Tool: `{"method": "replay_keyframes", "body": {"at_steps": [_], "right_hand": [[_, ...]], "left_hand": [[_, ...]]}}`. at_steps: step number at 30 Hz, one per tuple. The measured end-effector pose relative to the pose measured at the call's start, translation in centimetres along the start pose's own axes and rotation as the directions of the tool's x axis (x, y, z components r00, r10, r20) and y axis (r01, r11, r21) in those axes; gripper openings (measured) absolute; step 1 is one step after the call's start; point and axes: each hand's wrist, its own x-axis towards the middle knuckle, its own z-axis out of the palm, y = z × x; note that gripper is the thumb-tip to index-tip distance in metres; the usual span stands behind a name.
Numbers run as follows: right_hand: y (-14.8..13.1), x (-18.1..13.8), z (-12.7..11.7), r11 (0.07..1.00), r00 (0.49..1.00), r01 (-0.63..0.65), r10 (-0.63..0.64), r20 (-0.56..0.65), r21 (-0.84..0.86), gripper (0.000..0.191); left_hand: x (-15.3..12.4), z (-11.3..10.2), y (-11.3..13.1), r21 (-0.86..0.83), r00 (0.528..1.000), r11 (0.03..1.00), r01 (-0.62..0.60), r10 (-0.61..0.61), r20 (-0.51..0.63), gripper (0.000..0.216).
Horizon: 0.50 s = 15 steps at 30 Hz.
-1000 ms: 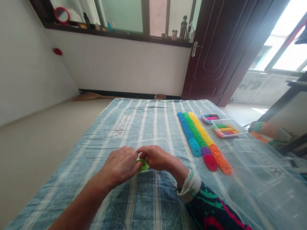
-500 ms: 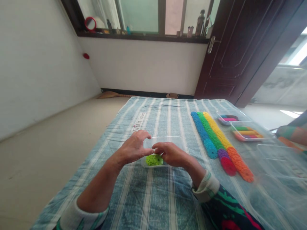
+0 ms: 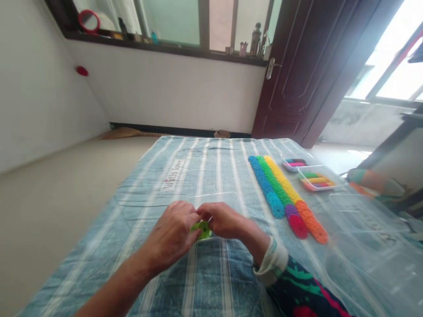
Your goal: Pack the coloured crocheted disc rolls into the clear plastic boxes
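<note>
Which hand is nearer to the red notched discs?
Right. The right hand is left of the red notched discs, apart from them; the left hand is farther left.

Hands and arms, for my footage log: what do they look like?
The left hand and right hand are ungloved. The right sleeve is navy, patterned green and pinkish red, with a pale turned-back cuff; the left forearm shows bare.

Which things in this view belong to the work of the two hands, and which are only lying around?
In the work:
left hand
right hand
lime-green discs
clear box at the hands
probably the coloured disc rows

Seemingly just around:
red-framed mirror
flask
door
</note>
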Motion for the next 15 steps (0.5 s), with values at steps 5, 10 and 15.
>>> {"method": "replay_keyframes", "body": {"at_steps": [5,10,15], "right_hand": [[-0.6,0.4,-0.4,0.993,1.0,0.005,-0.002,0.028,-0.121,0.039],[-1.1,0.4,-0.8,0.983,0.999,-0.021,0.026,0.024,-0.182,0.037],[-1.0,0.5,-0.7,0.976,1.0,-0.008,0.014,0.027,-0.216,0.038]], "left_hand": [[0.5,1.0,-1.0,-0.013,1.0,1.0,-0.021,0.021,0.008,0.019],[0.4,1.6,-1.5,-0.035,1.0,0.999,0.008,-0.007,0.027,0.021],[0.6,1.3,-1.5,-0.135,0.993,0.99,0.031,-0.016,0.113,0.026]]}}
